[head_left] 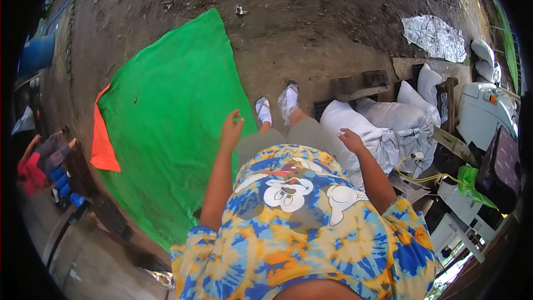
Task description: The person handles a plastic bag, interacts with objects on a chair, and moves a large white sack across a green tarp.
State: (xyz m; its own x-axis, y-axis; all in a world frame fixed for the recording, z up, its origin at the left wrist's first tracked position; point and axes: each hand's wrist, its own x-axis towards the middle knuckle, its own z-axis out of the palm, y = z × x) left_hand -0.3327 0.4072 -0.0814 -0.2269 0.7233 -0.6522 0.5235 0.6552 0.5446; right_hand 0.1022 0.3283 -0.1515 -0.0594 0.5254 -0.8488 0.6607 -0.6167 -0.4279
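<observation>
Across dirt ground [311,33], a green sheet [177,105] lies spread to the left; white sacks [397,125] sit to the right; left hand [232,129] and right hand [351,140] hang loosely open, seemingly empty, apparently between grips; taking the sheet would call for bending

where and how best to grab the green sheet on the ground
Probably pinch its right-hand edge, coming from the feet with the left hand: the green sheet lies spread out, and that edge runs beside the feet.

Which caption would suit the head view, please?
Empty left hand near a green sheet, empty right hand near white sacks.
</observation>
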